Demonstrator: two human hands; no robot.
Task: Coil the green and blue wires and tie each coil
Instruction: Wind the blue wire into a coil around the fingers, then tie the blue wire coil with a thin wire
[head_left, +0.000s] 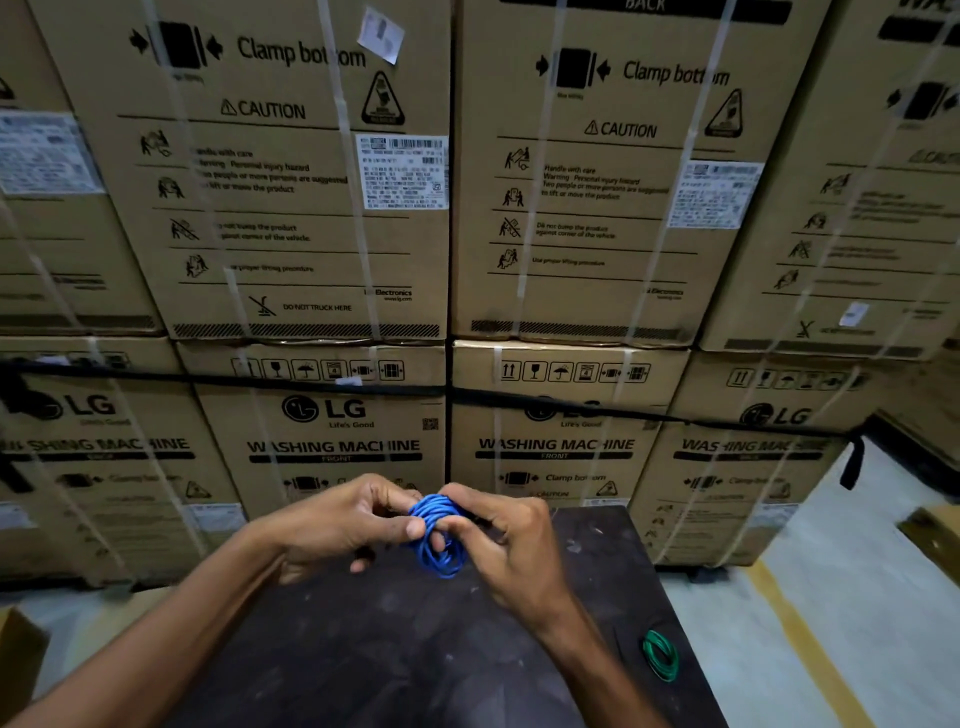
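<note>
Stacked cartons (322, 208) behind dark bench (363, 649) | left hand (332, 525), right hand (509, 545) both pinch blue coil (439, 540) | green coil (661, 656) on bench, right edge

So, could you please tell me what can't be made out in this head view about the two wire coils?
- Blue coil: whether it is tied yet; the fingers of the left hand and right hand cover its upper part.
- Blue wire's loose end: hidden among the fingers.
- Green coil on the dark table: any tie on it is too small and blurred to tell.
</note>
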